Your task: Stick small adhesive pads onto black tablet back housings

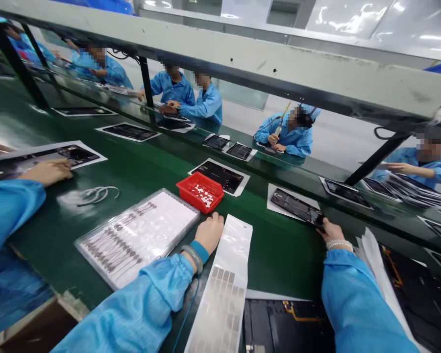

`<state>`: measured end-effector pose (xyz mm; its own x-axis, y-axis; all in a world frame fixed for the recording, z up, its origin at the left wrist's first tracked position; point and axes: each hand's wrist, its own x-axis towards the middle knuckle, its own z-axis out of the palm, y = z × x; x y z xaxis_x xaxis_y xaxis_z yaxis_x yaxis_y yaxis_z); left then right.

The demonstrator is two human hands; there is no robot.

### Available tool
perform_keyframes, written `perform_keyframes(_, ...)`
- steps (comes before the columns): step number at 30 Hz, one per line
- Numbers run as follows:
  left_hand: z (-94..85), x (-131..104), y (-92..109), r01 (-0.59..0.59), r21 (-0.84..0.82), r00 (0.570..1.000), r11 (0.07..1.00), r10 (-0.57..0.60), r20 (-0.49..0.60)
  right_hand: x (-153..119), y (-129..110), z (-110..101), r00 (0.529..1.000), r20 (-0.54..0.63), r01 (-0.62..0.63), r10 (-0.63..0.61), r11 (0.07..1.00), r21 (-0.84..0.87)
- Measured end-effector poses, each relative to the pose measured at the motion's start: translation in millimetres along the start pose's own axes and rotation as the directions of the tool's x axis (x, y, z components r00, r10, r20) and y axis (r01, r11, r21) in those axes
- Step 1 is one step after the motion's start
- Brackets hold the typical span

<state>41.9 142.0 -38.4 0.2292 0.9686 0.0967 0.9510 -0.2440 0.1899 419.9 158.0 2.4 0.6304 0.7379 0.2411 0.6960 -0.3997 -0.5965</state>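
Right fingers (325, 224) gripping black device (296, 206), left fingers (216, 219) curled, hold unclear, red bin (187, 197), sticker sheet (223, 287) nearby

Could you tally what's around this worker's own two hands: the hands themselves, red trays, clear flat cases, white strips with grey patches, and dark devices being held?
Own hands: 2 (left hand, right hand)
Red tray: 1
Clear flat case: 1
White strip with grey patches: 1
Dark device, held in the right hand: 1
Total: 6
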Motion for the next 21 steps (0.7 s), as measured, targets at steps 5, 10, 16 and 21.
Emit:
perform_keyframes(5, -21.8, -22, 2, -0.095, -0.268, 0.995, 0.959, 0.08, -0.066, -19, -42, -1, 0.983, 0.145, 0.108, -0.112, 0.993, 0.035)
perform_keyframes(10, -37.0, -62, 12, -0.182, -0.64, 0.983, 0.747, 0.162, -0.089, -134, -92, 11, 0.713, 0.457, 0.43, -0.531, 0.847, 0.313)
perform_keyframes(16, -34.1, -87, -6, -0.113, -0.849, 0.993, 0.517, 0.022, -0.119, -208, -126, 25, 0.437, 0.374, 0.746, -0.818, 0.562, 0.357)
perform_keyframes(21, -35.1, -89, -27, -0.064, -0.936, 0.99, 0.346, -0.095, -0.103, -199, -148, 29, 0.588, 0.171, 0.801, -0.79, 0.598, 0.01)
